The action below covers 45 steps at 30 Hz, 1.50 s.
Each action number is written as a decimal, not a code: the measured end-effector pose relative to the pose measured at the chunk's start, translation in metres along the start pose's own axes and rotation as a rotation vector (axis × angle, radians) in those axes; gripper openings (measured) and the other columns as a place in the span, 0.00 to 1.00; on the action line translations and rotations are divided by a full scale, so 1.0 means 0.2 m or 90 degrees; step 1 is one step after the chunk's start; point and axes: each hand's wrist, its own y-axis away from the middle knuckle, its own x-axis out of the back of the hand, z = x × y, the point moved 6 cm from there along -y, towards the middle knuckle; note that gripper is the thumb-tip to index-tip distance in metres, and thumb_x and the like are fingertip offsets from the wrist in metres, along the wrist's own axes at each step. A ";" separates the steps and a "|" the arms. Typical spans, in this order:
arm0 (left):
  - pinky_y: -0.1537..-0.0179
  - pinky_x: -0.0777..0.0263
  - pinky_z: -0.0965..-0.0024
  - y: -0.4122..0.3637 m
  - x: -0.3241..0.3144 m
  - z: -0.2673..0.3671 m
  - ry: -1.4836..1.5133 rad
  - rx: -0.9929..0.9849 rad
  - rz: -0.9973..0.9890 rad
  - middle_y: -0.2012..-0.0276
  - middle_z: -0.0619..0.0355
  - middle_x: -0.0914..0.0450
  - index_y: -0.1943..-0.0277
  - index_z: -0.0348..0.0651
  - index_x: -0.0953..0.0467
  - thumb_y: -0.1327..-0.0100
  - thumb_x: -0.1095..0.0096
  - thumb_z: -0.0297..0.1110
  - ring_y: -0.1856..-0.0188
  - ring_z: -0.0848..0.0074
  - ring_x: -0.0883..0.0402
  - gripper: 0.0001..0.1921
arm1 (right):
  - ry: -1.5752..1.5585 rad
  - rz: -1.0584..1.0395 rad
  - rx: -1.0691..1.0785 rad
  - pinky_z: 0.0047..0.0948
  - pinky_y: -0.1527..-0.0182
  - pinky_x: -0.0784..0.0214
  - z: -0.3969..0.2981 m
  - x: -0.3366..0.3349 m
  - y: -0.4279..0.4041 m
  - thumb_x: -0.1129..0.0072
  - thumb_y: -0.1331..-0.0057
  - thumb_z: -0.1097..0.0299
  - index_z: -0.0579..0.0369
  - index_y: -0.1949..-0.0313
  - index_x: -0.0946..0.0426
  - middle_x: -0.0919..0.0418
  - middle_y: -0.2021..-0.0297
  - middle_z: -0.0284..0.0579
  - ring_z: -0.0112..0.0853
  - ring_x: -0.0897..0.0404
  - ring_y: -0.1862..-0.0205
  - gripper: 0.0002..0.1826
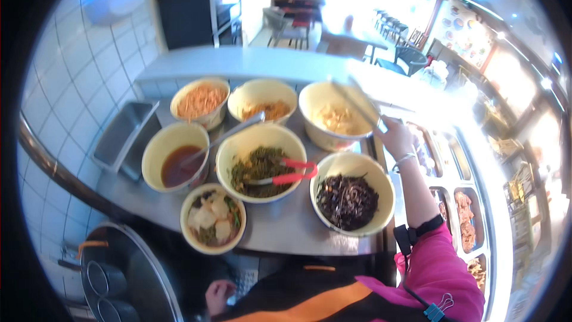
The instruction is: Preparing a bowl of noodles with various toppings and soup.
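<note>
My right hand (395,136) grips the handles of metal tongs (353,103), which reach up and left over a deep cream bowl of pale sliced food (337,118). Low in the view, my left hand (220,294) hangs by my apron with loosely curled fingers; whether it holds anything is unclear. A small filled bowl (213,219) stands at the counter's near edge. Behind it are a bowl of brown-red liquid (181,165) with a metal ladle (232,129), and a bowl of chopped greens (261,170) with red-handled tongs (290,173). Dark shredded food (348,201) fills the bowl at right.
Two more bowls, one of orange shreds (201,100) and one of orange-brown food (267,109), stand at the back. An empty metal pan (127,134) is at left, above a large round pot (129,277). Metal food trays (467,219) line the right; a ledge (232,60) runs behind.
</note>
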 end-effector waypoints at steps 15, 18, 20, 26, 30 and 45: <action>0.61 0.25 0.68 -0.03 -0.02 0.40 -0.110 -0.035 0.090 0.64 0.52 0.22 0.58 0.39 0.28 0.37 0.49 0.32 0.64 0.69 0.21 0.08 | 0.011 -0.157 0.186 0.34 0.55 0.33 -0.26 -0.56 -0.28 0.41 0.52 0.56 0.48 0.61 0.21 0.22 0.61 0.41 0.37 0.26 0.54 0.19; 0.67 0.25 0.71 -0.05 -0.06 0.41 -0.095 -0.021 0.074 0.65 0.52 0.22 0.56 0.39 0.30 0.38 0.48 0.28 0.67 0.72 0.22 0.09 | -0.364 0.028 0.343 0.38 0.58 0.33 -0.62 -0.27 -0.01 0.43 0.48 0.67 0.53 0.67 0.21 0.22 0.68 0.45 0.39 0.25 0.60 0.09; 0.67 0.26 0.72 -0.13 -0.04 0.40 -0.107 -0.065 0.105 0.63 0.55 0.24 0.51 0.43 0.33 0.37 0.48 0.34 0.64 0.74 0.23 0.13 | -0.633 -0.178 0.308 0.38 0.58 0.33 -0.88 -0.20 0.27 0.41 0.49 0.72 0.56 0.71 0.22 0.22 0.70 0.45 0.40 0.25 0.64 0.06; 0.73 0.26 0.75 -0.45 -0.09 0.46 -0.006 -0.176 0.163 0.64 0.57 0.25 0.51 0.41 0.34 0.38 0.46 0.35 0.71 0.77 0.23 0.15 | -0.650 -0.227 0.527 0.33 0.59 0.33 -1.25 -0.18 1.05 0.41 0.47 0.74 0.56 0.69 0.22 0.22 0.68 0.43 0.39 0.26 0.64 0.05; 0.75 0.26 0.76 -0.50 -0.12 0.45 0.135 -0.052 0.172 0.72 0.57 0.24 0.59 0.39 0.31 0.40 0.43 0.36 0.74 0.76 0.22 0.11 | -0.682 -0.414 0.410 0.33 0.58 0.34 -1.26 -0.23 1.21 0.42 0.46 0.74 0.57 0.68 0.22 0.22 0.67 0.44 0.40 0.26 0.63 0.06; 0.88 0.40 0.81 -0.37 -0.07 0.42 0.013 -0.134 0.232 0.83 0.61 0.27 0.69 0.38 0.26 0.39 0.42 0.39 0.88 0.84 0.32 0.12 | -0.845 -0.702 -0.135 0.20 0.71 0.30 -1.24 -0.85 1.20 0.53 0.33 0.60 0.62 0.45 0.34 0.23 0.65 0.39 0.21 0.25 0.70 0.23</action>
